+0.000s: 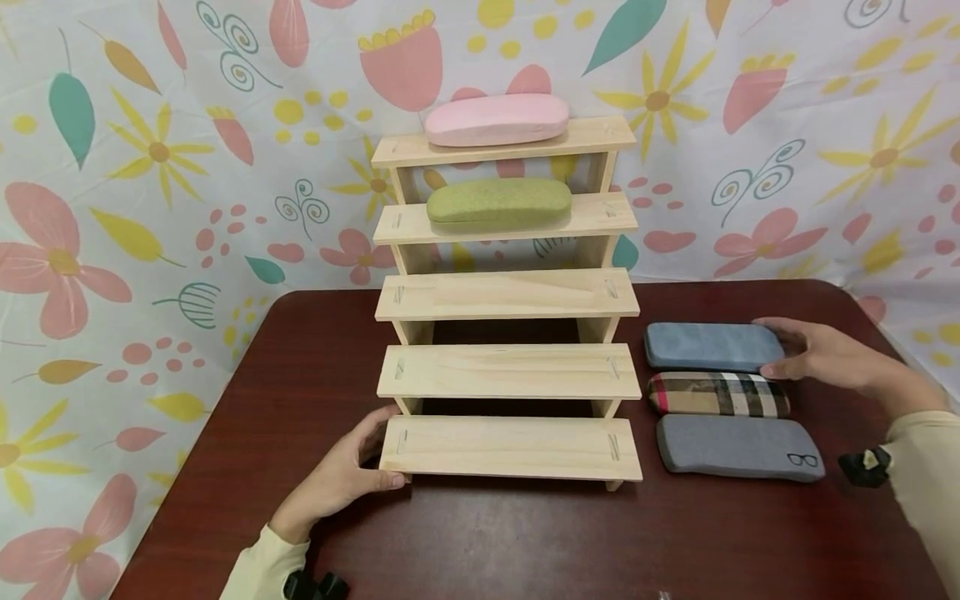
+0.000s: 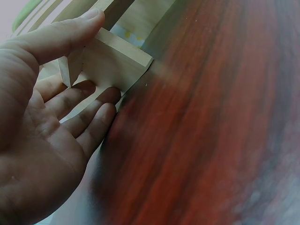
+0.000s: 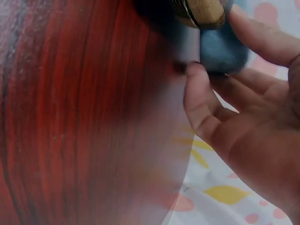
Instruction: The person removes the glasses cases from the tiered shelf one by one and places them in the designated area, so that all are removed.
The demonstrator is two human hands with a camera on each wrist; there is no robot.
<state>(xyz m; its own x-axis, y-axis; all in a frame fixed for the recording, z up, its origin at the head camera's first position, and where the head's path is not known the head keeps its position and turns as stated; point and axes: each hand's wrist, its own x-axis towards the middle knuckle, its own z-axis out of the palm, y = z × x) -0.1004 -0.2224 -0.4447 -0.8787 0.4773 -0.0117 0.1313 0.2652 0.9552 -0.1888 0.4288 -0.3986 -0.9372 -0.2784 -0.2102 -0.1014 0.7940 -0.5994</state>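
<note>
A wooden stepped display rack [image 1: 510, 371] stands mid-table. My left hand [image 1: 341, 471] holds its lower left end, thumb at the front of the bottom step and fingers along the side panel [image 2: 112, 61]. At the right, my right hand [image 1: 825, 354] grips the right end of a blue glasses case [image 1: 712, 347] between thumb and fingers; that end [image 3: 225, 51] also shows in the right wrist view. Just in front of it lies a plaid glasses case [image 1: 712, 394], then a grey glasses case [image 1: 738, 447] printed with a small spectacles drawing.
A pink glasses case [image 1: 497, 119] lies on the top step, and a green glasses case [image 1: 498, 202] on the one below. The dark red-brown table [image 1: 510, 542] backs onto a cloth [image 1: 150, 275] patterned with flowers and leaves.
</note>
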